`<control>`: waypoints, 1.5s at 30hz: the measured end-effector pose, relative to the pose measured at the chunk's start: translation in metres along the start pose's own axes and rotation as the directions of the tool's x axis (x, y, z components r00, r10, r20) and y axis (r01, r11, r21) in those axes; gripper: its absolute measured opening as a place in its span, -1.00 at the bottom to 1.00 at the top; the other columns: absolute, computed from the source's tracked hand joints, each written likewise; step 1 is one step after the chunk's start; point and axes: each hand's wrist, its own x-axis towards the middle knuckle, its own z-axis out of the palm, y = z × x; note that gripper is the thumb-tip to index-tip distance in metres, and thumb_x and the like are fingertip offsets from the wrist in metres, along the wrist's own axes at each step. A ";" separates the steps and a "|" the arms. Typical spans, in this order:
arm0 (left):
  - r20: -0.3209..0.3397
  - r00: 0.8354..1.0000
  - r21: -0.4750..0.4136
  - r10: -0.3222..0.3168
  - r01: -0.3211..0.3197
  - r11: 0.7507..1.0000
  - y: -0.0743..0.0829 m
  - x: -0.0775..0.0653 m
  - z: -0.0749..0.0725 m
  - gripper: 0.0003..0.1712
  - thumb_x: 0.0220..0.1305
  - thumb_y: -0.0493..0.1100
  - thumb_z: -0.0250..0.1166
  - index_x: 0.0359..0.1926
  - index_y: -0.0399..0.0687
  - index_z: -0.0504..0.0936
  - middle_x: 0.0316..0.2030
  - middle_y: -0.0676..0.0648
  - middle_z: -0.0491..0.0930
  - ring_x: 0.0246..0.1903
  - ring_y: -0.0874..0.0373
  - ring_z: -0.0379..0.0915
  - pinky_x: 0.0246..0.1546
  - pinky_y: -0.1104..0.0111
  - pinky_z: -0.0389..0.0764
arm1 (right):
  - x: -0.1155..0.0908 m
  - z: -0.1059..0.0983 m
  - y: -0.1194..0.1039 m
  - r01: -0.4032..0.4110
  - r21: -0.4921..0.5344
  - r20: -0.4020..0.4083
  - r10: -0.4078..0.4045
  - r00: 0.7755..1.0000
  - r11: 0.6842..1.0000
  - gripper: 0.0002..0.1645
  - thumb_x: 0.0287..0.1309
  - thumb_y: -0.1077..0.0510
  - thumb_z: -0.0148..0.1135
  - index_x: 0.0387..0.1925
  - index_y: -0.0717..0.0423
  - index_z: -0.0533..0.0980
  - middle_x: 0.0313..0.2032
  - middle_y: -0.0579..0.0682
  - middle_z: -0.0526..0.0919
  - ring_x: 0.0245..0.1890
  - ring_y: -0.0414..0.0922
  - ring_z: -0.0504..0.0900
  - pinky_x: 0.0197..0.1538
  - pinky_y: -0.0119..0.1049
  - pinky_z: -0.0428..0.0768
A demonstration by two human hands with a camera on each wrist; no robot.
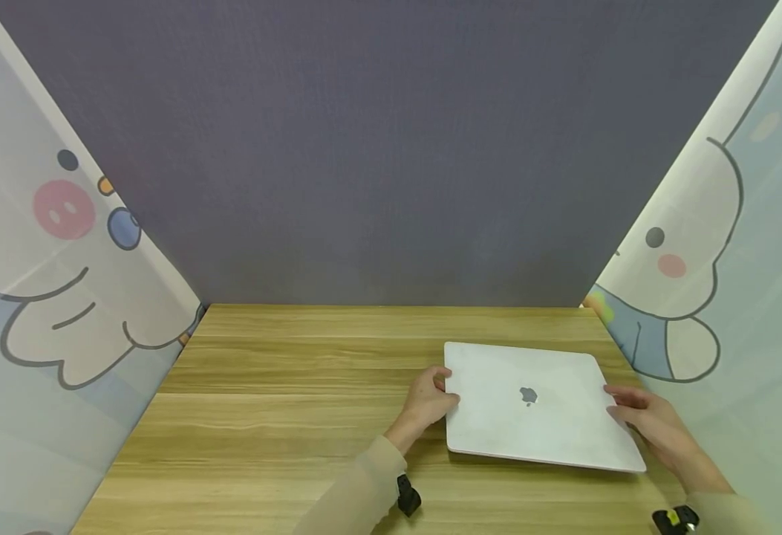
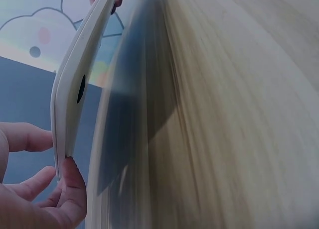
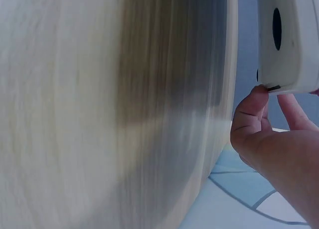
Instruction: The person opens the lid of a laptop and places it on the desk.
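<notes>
A closed silver laptop (image 1: 497, 401) with a dark apple logo is held above the right part of the wooden table, logo side up. My left hand (image 1: 426, 401) grips its left edge. At the opposite edge my right hand (image 1: 654, 423) pinches the laptop's side. In the left wrist view the laptop's underside (image 2: 79, 104) shows a dark round foot and is apart from the table, with my left hand (image 2: 45, 184) holding the rim. The right wrist view shows my right hand (image 3: 274, 124) with fingers under and against a corner of the laptop (image 3: 289, 55).
The wooden table (image 1: 284, 401) extends to the left of the laptop. A dark grey panel (image 1: 391, 163) stands along its back edge. Cloth curtains with cartoon animals hang at the left (image 1: 50, 312) and right (image 1: 751, 297) sides. The laptop's shadow falls on the tabletop.
</notes>
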 end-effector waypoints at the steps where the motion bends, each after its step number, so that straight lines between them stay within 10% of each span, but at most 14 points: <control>1: 0.001 1.000 0.000 -0.002 0.002 1.000 0.000 0.000 -0.002 -0.48 0.09 -0.38 0.41 0.12 -0.18 0.60 -0.31 -0.07 0.46 -0.43 0.12 0.39 -0.49 0.37 0.49 | 0.000 0.001 -0.001 0.002 0.010 0.001 -0.002 1.000 1.000 -0.23 0.33 0.16 0.32 0.37 0.54 0.27 0.23 0.30 0.42 -0.10 -0.51 0.35 -0.13 -0.56 0.53; 12: 0.000 1.000 -0.012 0.000 0.000 1.000 0.000 -0.002 -0.015 -0.49 0.09 -0.38 0.41 0.12 -0.20 0.60 -0.34 -0.06 0.44 -0.46 0.15 0.36 -0.49 0.39 0.47 | -0.005 0.010 -0.009 0.053 0.064 0.004 -0.053 0.999 0.997 -0.31 0.30 0.22 0.31 0.30 0.57 0.33 -0.05 -0.37 0.50 -0.11 -0.50 0.38 -0.12 -0.54 0.52; 34: -0.037 0.999 0.005 0.011 -0.011 1.000 -0.001 -0.007 -0.045 -0.51 0.10 -0.34 0.42 0.11 -0.21 0.60 -0.32 -0.07 0.43 -0.42 0.12 0.36 -0.44 0.36 0.46 | 0.000 0.033 -0.028 0.068 0.085 0.014 -0.070 0.997 0.994 -0.31 0.33 0.21 0.29 0.34 0.52 0.32 0.28 0.36 0.40 -0.08 -0.48 0.41 -0.09 -0.52 0.57; 45: -0.063 0.998 -0.003 0.022 -0.023 1.000 -0.008 -0.011 -0.060 -0.51 0.06 -0.37 0.42 0.08 -0.24 0.60 -0.35 -0.07 0.44 -0.42 0.12 0.36 -0.46 0.39 0.46 | 0.000 0.044 -0.037 0.116 0.150 0.022 -0.121 0.992 0.982 -0.34 0.33 0.27 0.27 0.32 0.57 0.31 0.16 0.17 0.47 -0.06 -0.44 0.41 -0.08 -0.51 0.56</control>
